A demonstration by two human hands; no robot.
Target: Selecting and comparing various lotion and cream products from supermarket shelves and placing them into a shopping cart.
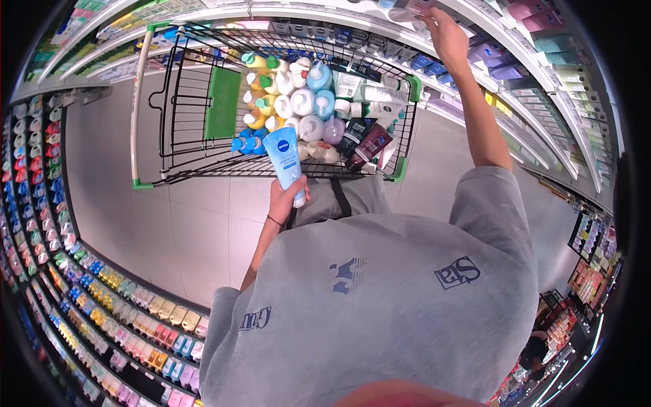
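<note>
My left hand [286, 195] is wrapped round the capped end of a light blue squeeze tube [282, 157], held upright in front of the cart's near side. My right arm stretches up to the shelf at the far right. There my right hand [446, 41] has its fingers bent together at a pale, partly see-through item [407, 15], too blurred to name. The wire shopping cart [178, 121] carries many pump bottles, among them white bottles [303, 102], blue bottles [325, 103] and yellow bottles [264, 105]. Dark red tubes [371, 144] lie at its right end.
Stocked shelves [542, 129] run along the far and right sides, close to the cart. Another shelf wall [122, 298] of bottles curves along the left. Pale tiled floor [196, 237] lies between it and the cart. A person [534, 354] is at the lower right.
</note>
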